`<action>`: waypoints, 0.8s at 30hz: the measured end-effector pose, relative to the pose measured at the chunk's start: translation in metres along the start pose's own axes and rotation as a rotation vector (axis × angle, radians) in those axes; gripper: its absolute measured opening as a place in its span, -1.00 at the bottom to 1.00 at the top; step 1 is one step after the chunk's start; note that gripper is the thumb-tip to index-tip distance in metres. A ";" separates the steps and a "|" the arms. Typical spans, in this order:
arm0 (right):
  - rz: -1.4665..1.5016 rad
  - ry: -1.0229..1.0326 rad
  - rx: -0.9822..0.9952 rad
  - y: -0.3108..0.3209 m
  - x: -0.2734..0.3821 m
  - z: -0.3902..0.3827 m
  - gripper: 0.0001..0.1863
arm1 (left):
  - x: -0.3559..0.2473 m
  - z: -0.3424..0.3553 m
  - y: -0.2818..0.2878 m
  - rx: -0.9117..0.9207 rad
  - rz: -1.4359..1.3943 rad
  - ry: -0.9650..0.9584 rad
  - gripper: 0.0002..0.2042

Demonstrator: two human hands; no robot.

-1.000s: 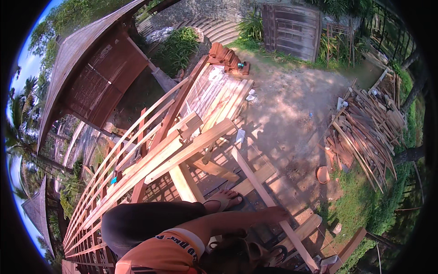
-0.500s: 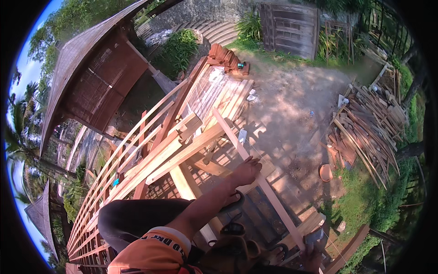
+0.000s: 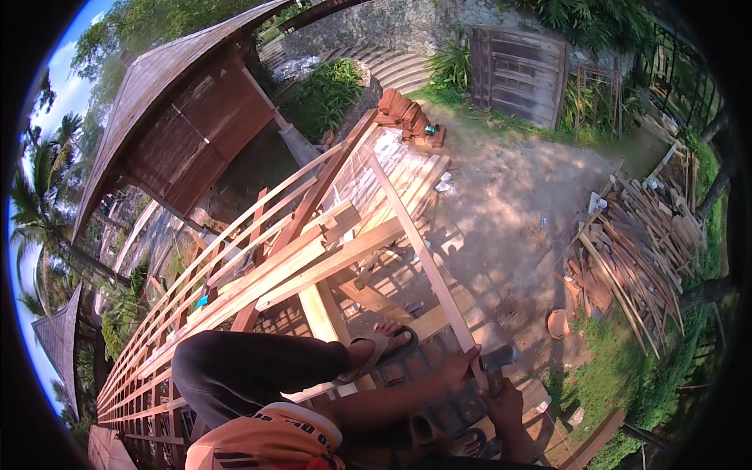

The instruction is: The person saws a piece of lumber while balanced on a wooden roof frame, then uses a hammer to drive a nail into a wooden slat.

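A long, thin wooden batten [image 3: 429, 266] slants across from the upper middle down to my hands. Near its lower end, my left hand [image 3: 458, 372] is closed around it, with the thumb along its edge. Just beside and below, my right hand [image 3: 504, 407] is closed on what looks like a hammer [image 3: 499, 359]. Its broad grey metal head sticks up next to the batten; most of the handle is hidden by the fingers. Whether the right fingers also touch the batten's end I cannot tell. My sandalled foot [image 3: 384, 342] rests on the timber framing near the left forearm.
I am up on an open roof frame with gaps between timbers. Loose beams [image 3: 329, 266] lie across it on the left, with rows of battens [image 3: 180, 333] beyond. The ground [image 3: 509, 211] is well below, with a scrap-wood pile [image 3: 627, 251] and stacked red tiles [image 3: 403, 113].
My left hand has slid down the batten toward its lower end. My right hand has risen with the hammer, bringing both hands close together. The view has shifted slightly.
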State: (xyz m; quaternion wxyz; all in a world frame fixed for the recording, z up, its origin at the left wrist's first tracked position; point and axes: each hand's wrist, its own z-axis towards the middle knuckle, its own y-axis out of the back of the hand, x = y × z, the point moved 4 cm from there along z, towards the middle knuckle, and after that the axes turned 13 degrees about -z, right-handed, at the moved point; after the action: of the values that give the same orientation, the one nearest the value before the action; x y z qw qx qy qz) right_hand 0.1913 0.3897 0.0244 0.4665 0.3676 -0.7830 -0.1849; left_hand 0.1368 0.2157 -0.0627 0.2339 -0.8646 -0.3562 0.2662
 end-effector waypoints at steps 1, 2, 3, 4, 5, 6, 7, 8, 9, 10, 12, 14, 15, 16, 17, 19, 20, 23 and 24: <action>-0.004 0.000 0.001 -0.003 -0.002 -0.001 -0.19 | 0.001 0.005 0.005 -0.008 -0.006 -0.025 -0.57; 0.035 0.036 -0.084 -0.002 -0.008 -0.003 -0.21 | 0.005 0.012 0.003 -0.004 -0.012 -0.040 -0.58; 0.076 0.073 -0.161 0.003 -0.007 -0.005 -0.23 | -0.004 0.011 -0.001 -0.060 -0.028 -0.148 -0.62; 0.068 0.060 -0.166 0.014 -0.013 -0.011 -0.23 | -0.014 0.013 -0.006 -0.087 -0.039 -0.191 -0.64; 0.087 -0.023 -0.131 0.030 -0.008 -0.029 -0.24 | -0.031 0.008 -0.001 -0.137 -0.043 -0.252 -0.66; 0.104 -0.110 -0.105 0.043 -0.006 -0.045 -0.24 | -0.053 0.008 0.001 -0.111 -0.031 -0.314 -0.67; -0.072 -0.197 -0.050 0.050 -0.026 -0.057 -0.27 | -0.074 0.012 0.001 -0.077 -0.020 -0.374 -0.68; -0.042 -0.229 -0.131 0.041 -0.080 -0.069 -0.29 | -0.088 0.024 -0.005 -0.077 -0.025 -0.366 -0.67; 0.128 -0.162 -0.211 0.050 -0.072 -0.086 -0.51 | -0.110 0.031 0.007 -0.114 -0.025 -0.378 -0.67; 0.083 -0.175 -0.286 0.050 -0.093 -0.105 -0.51 | -0.128 0.042 0.014 -0.118 -0.024 -0.381 -0.67; -0.001 -0.159 0.024 0.043 -0.143 -0.139 -0.29 | -0.161 0.059 0.014 -0.062 0.019 -0.401 -0.66; 0.162 -0.197 -0.043 0.030 -0.176 -0.167 -0.31 | -0.176 0.070 -0.004 -0.100 0.040 -0.404 -0.66; 0.331 -0.225 -0.108 0.022 -0.190 -0.180 -0.32 | -0.184 0.072 -0.011 -0.141 0.064 -0.414 -0.67; 0.808 -0.344 -0.299 0.008 -0.213 -0.182 -0.31 | -0.188 0.079 -0.021 -0.124 0.061 -0.402 -0.67; 0.808 -0.344 -0.300 0.006 -0.215 -0.180 -0.31 | -0.197 0.083 -0.020 -0.157 0.071 -0.396 -0.67; 0.975 -0.643 -0.314 -0.001 -0.230 -0.182 -0.30 | -0.211 0.098 -0.009 -0.187 0.082 -0.395 -0.68; 1.067 -0.693 -0.380 -0.006 -0.207 -0.171 -0.39 | -0.231 0.106 0.021 -0.211 0.065 -0.410 -0.68; 1.205 -0.690 -0.587 -0.021 -0.230 -0.163 -0.50 | -0.237 0.132 0.023 -0.204 0.049 -0.399 -0.64; 1.207 -0.689 -0.595 -0.024 -0.237 -0.164 -0.50 | -0.239 0.135 0.021 -0.215 0.057 -0.408 -0.61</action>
State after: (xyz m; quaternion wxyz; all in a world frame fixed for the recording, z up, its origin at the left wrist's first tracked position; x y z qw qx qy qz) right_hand 0.4126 0.5598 -0.0499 0.2952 -0.3449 -0.8670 -0.2055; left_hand -0.0820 0.0548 -0.1064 0.0559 -0.8225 -0.3978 0.4026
